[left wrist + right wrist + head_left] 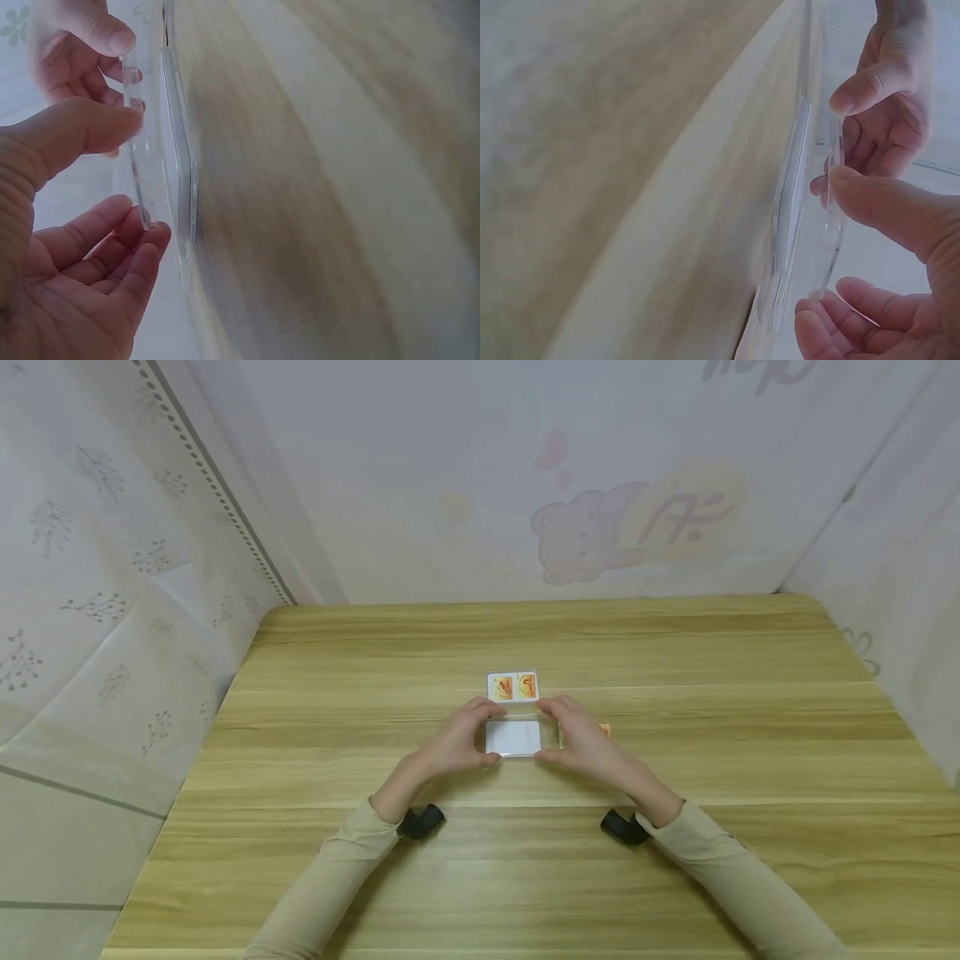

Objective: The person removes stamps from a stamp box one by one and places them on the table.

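Observation:
Both hands pinch a thin clear plastic lid (138, 176) by its ends, thumb on the near edge and fingertips on the far edge. My left hand (455, 741) is at its left end and my right hand (585, 742) at its right. Just under the lid, a shallow clear plastic case (774, 232) with a flat white content (512, 737) lies on the table. In both wrist views a narrow gap shows between lid and case. A white card with two orange pictures (513, 687) lies right behind the case.
Another orange-printed piece (605, 729) lies by the right hand, mostly hidden behind it. The wood-grain table (360, 685) stretches out on all sides, with a printed curtain (420, 485) along its back edge. Black wrist mounts (422, 822) sit under both sleeves.

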A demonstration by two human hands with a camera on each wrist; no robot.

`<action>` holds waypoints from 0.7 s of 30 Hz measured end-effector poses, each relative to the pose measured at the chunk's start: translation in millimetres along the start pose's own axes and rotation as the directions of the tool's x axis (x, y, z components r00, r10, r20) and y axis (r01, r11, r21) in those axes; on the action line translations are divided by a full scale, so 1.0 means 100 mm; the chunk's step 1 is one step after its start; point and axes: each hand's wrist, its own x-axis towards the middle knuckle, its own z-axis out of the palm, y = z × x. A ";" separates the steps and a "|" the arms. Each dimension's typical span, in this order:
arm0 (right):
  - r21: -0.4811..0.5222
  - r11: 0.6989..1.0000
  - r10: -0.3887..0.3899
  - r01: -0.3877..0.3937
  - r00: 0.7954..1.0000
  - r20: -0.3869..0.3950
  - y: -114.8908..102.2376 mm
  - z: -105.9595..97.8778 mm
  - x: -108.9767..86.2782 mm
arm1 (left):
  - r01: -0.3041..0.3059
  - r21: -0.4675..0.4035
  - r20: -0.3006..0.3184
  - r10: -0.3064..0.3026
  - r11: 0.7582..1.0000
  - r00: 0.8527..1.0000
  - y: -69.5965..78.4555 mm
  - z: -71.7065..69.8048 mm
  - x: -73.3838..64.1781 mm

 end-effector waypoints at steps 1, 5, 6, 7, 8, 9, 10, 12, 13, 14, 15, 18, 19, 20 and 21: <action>-0.008 1.000 0.003 -0.003 1.000 0.004 0.00 0.00 0.01 | 0.005 0.006 0.005 -0.006 1.000 1.000 -0.01 0.00 0.00; -0.041 0.999 0.028 -0.027 0.999 0.032 -0.01 0.02 0.04 | 0.024 0.025 0.020 -0.024 0.999 1.000 -0.02 0.01 0.00; -0.048 0.998 0.035 -0.033 0.999 0.039 -0.02 0.01 0.04 | 0.027 0.030 0.022 -0.027 0.999 0.999 -0.02 0.01 0.00; -0.050 0.998 0.041 -0.039 0.998 0.045 -0.02 0.01 0.04 | 0.029 0.031 0.025 -0.029 0.999 0.999 -0.02 0.01 0.00; -0.049 0.998 0.049 -0.046 0.997 0.052 -0.03 0.01 0.05 | 0.031 0.030 0.026 -0.031 0.999 0.999 -0.02 0.01 0.00; -0.050 0.997 0.054 -0.051 0.997 0.057 -0.03 0.01 0.05 | 0.032 0.031 0.028 -0.033 0.999 0.999 -0.03 0.01 0.00; -0.045 0.998 0.056 -0.053 0.996 0.062 -0.03 0.01 0.05 | 0.035 0.032 0.030 -0.036 0.999 0.999 -0.03 0.02 0.00; -0.040 0.998 0.057 -0.054 0.996 0.074 -0.03 0.01 0.06 | 0.040 0.031 0.033 -0.041 0.999 0.999 -0.03 0.01 0.00; -0.039 0.998 0.056 -0.053 0.995 0.078 -0.03 0.01 0.07 | 0.043 0.030 0.034 -0.044 0.999 0.998 -0.03 0.01 0.00; -0.042 0.998 0.055 -0.052 0.995 0.083 -0.03 0.01 0.07 | 0.046 0.028 0.035 -0.047 0.999 0.998 -0.03 0.01 0.00; -0.044 0.998 0.052 -0.049 0.995 0.087 -0.03 0.02 0.08 | 0.048 0.028 0.036 -0.049 0.998 0.998 -0.03 0.01 -0.01; -0.058 0.997 0.055 -0.050 0.994 0.097 -0.02 0.03 0.09 | 0.050 0.026 0.035 -0.051 0.998 0.998 -0.03 0.00 -0.01; -0.061 0.997 0.059 -0.053 0.993 0.101 -0.02 0.03 0.09 | 0.049 0.024 0.035 -0.050 0.999 0.998 -0.03 -0.01 -0.01; -0.065 0.996 0.060 -0.054 0.993 0.105 -0.02 0.04 0.09 | 0.048 0.024 0.034 -0.049 0.999 0.998 -0.03 -0.01 -0.01; -0.067 0.996 0.062 -0.055 0.992 0.107 -0.02 0.04 0.09 | 0.048 0.025 0.034 -0.048 0.999 0.998 -0.03 -0.02 -0.01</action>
